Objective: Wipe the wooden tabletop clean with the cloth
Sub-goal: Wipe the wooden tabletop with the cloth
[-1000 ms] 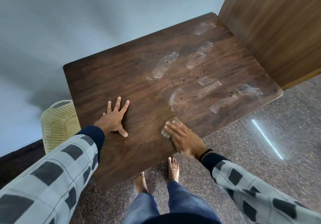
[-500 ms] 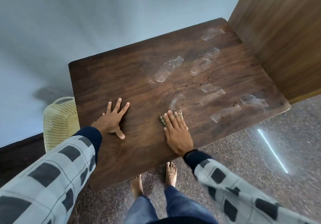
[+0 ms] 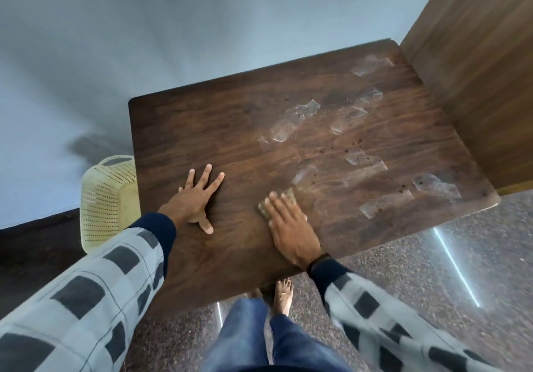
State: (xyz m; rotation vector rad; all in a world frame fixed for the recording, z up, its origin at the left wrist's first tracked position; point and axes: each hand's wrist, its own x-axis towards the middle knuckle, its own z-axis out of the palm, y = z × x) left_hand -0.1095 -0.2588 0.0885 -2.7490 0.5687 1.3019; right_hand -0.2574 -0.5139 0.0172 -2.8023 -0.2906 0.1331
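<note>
Fingers (image 3: 276,205) of R hand (image 3: 292,234) press cloth (image 3: 262,209) flat on tabletop (image 3: 202,129)

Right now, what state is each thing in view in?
tabletop, bears pale patches and dark specks
left hand, flat on the tabletop, fingers spread
right hand, pressing the cloth down, fingers straight
cloth, pinned under the right hand, partly showing
basket, standing on the floor
</note>
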